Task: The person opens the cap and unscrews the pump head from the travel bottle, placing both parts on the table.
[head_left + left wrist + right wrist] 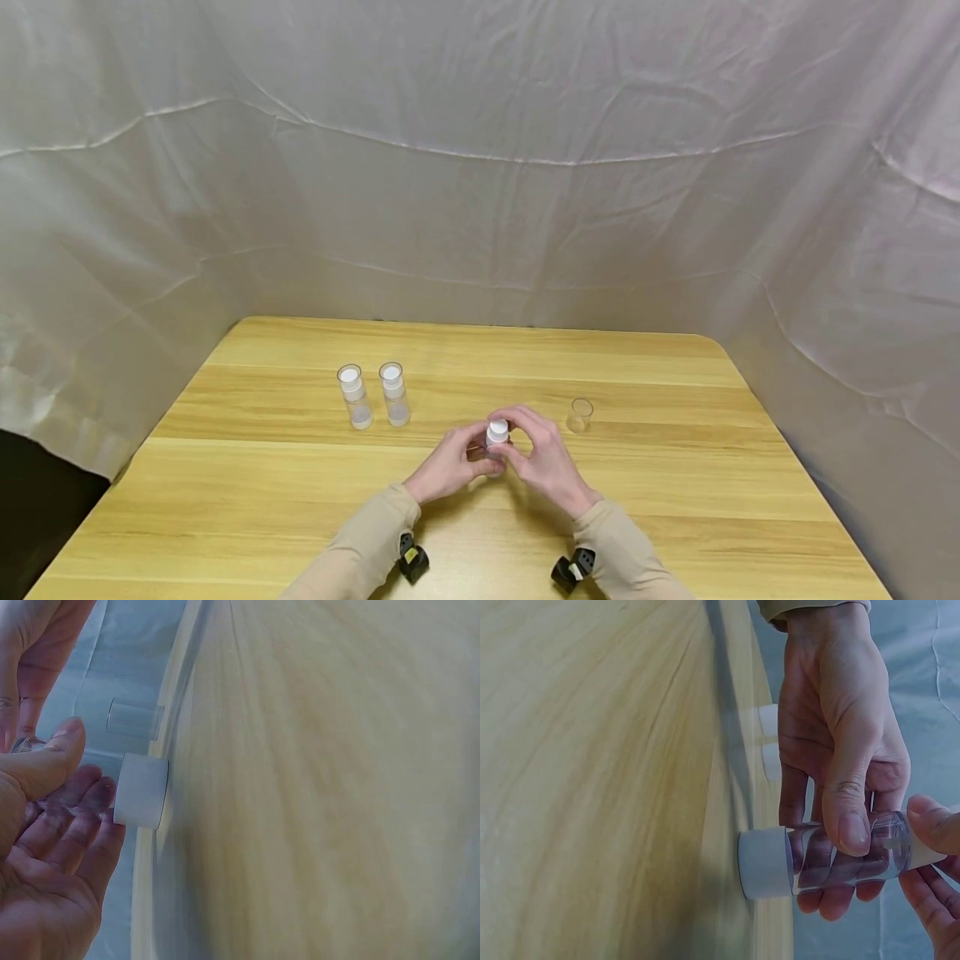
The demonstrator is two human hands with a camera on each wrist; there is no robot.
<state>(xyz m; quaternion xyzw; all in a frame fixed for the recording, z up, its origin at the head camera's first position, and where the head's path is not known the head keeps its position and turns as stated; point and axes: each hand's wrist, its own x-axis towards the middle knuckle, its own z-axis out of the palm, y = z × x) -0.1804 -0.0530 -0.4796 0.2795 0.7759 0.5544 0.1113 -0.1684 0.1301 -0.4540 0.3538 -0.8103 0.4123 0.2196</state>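
Between both hands is a clear bottle (pixel 829 859) with a white base and a white cap (pixel 497 429), held upright at the middle of the wooden table (pixel 637 500). My left hand (pixel 446 467) grips the clear body, thumb on one side and fingers round the other. My right hand (pixel 546 458) pinches the white cap at the top between thumb and fingers. In the left wrist view the bottle's white base (pixel 141 791) shows below the left fingers. Whether the base touches the table cannot be told. In the head view the hands hide much of the bottle.
Two similar bottles with white caps, one (pixel 355 396) beside the other (pixel 394 394), stand upright to the left, clear rims round their tops. A small clear cup-like piece (pixel 579 415) stands right of the hands. Grey cloth (pixel 487 208) hangs behind the table.
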